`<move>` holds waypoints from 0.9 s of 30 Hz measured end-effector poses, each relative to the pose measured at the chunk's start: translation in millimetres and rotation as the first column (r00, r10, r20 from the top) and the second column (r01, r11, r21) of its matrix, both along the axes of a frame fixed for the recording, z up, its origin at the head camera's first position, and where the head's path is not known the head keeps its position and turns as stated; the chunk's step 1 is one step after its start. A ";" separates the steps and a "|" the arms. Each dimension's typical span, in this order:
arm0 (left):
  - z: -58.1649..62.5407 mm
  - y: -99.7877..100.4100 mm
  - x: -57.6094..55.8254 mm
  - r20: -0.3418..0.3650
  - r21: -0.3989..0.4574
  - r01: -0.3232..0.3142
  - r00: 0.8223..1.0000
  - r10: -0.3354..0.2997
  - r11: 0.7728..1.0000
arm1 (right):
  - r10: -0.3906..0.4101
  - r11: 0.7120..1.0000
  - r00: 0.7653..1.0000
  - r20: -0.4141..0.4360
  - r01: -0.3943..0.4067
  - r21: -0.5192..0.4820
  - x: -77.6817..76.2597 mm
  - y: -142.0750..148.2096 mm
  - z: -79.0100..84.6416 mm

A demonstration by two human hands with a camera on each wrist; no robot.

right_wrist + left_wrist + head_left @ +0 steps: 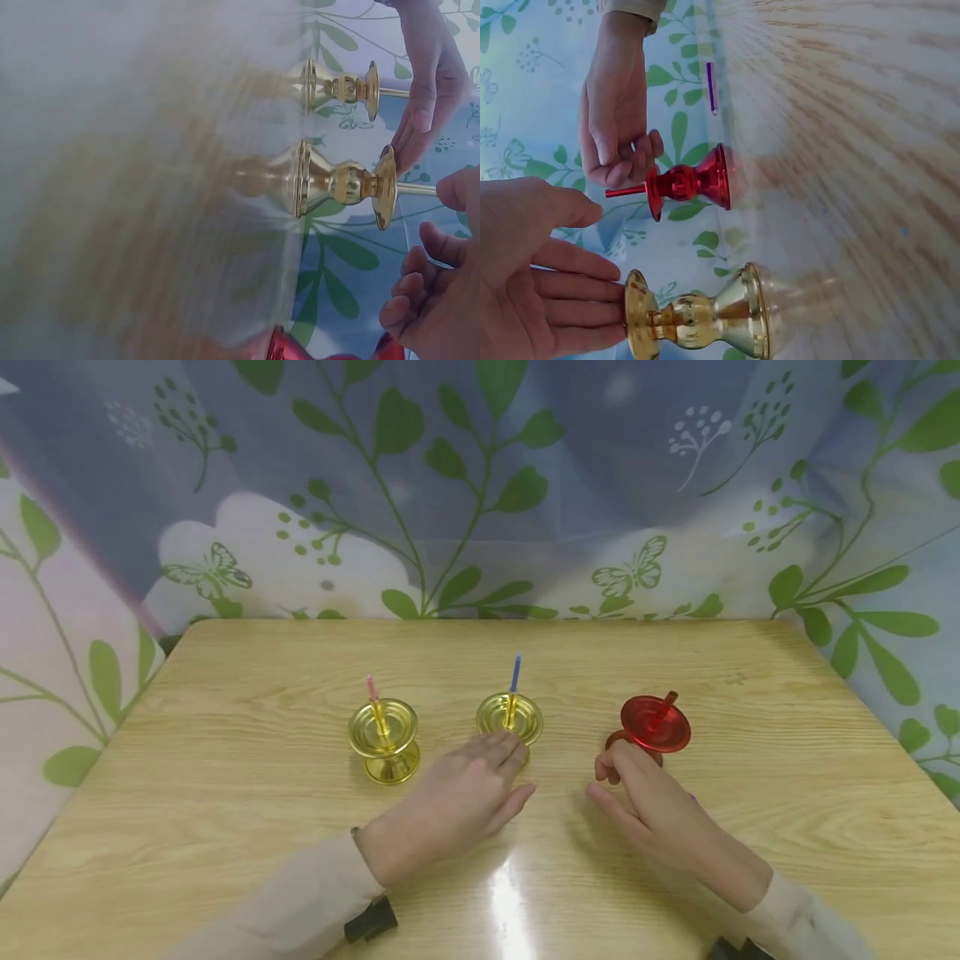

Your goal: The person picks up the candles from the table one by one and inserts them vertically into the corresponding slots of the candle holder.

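Between middle and right edge of the table (187, 793), find the red holder (642, 718): probably light, stiff, slick; grasp below its dish. See left hand (468, 785) straight-fingered at the middle gold holder (491, 717), right hand (656, 806) loosely curled, apparently holding nothing.

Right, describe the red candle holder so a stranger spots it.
On the wooden table, find the person's right hand. Just beyond it stands the red candle holder, at the right end of a row of three. Its colour sets it apart from the two gold candle holders.
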State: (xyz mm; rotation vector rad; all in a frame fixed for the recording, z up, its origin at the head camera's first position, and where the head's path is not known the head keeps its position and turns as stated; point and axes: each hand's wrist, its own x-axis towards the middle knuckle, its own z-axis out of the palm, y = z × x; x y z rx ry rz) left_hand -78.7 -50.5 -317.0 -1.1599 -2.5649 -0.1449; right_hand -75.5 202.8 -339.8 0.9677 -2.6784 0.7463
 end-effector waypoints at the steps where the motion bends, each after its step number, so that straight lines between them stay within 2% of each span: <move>1: -0.8 0.5 -0.2 -0.011 0.006 0.013 1.000 -0.013 1.000 | -0.004 1.000 1.000 0.000 0.004 0.006 2.0 2.3 -0.6; 10: -3.7 7.3 -2.2 -0.029 0.068 0.097 0.995 -0.095 0.993 | -0.035 0.999 0.999 -0.029 0.035 0.002 15.5 20.0 -1.7; 14: -4.7 11.4 -6.4 -0.010 0.088 0.098 0.995 -0.098 0.991 | -0.044 0.999 0.998 -0.055 0.045 0.025 17.9 27.8 -0.6; 20: -5.4 22.2 -15.4 0.081 0.105 0.099 0.991 -0.108 0.990 | -0.036 0.995 0.994 -0.107 0.045 0.085 22.3 39.0 -3.8; 27: -4.8 38.7 -22.8 0.085 0.083 0.113 0.989 -0.120 0.990 | -0.083 0.982 0.989 -0.122 0.102 0.158 25.8 52.1 -6.3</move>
